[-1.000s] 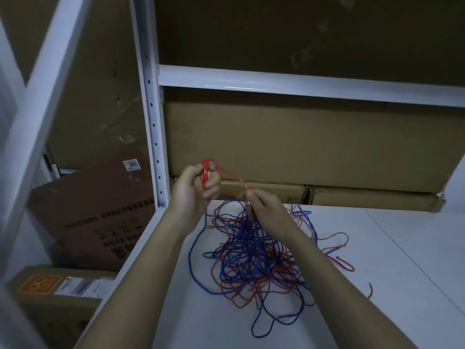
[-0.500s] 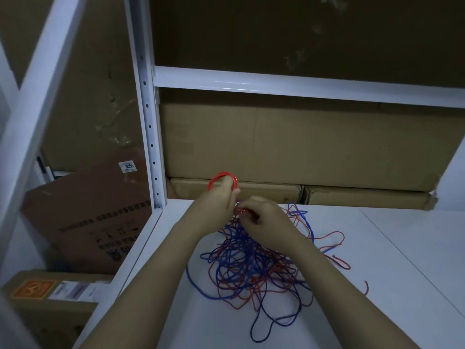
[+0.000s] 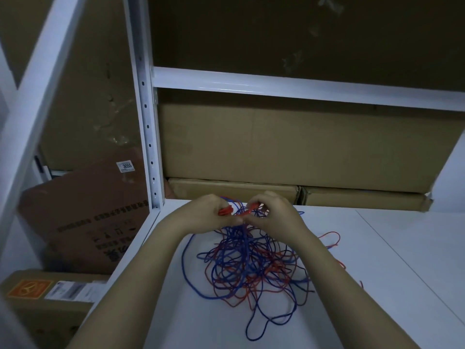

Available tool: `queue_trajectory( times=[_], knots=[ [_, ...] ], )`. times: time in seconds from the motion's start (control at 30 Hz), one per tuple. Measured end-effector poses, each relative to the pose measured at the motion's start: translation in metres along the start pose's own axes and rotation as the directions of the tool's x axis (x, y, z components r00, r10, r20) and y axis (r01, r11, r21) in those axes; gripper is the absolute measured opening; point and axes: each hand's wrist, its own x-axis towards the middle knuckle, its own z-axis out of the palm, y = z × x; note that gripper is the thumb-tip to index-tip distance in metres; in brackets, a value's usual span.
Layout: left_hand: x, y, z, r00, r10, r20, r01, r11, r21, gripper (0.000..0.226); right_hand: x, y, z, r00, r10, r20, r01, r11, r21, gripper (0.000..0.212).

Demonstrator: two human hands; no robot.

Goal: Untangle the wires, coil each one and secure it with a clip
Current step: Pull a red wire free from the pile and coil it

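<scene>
At frame centre, left hand (image 3: 208,215) is gripping a small red wire coil (image 3: 225,211), keeping loops gathered, while right hand (image 3: 273,214) is pinching red wire (image 3: 251,210) above tangle (image 3: 251,263).

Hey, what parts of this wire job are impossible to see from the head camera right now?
- Red coil: mostly hidden inside the left hand.
- Red wire pinched by the right hand: its path is covered by fingers.
- Tangle: crossings too dense and dim to trace.
- Clip: none visible.
</scene>
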Motion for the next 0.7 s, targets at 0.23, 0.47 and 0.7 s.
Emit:
queue_trajectory(
  times=[0.23,0.47,0.7],
  knots=[
    [-0.004,0.018,-0.014,0.967,0.037,-0.252,-0.13,0.923,-0.363,0.025,0.002,-0.012,-0.014,0.977,0.21,-0.042,-0.154,0.824,0.546,0.056],
    [-0.001,0.029,-0.007,0.938,0.04,-0.344,-0.177,0.909,-0.379,0.023,0.009,-0.021,-0.02,0.939,0.282,-0.199,-0.156,0.861,0.484,0.011],
    [-0.002,0.03,-0.001,0.963,0.057,-0.263,-0.143,0.936,-0.321,0.018,0.009,-0.025,-0.023,0.938,0.221,-0.269,-0.039,0.834,0.55,0.023]
  ],
)
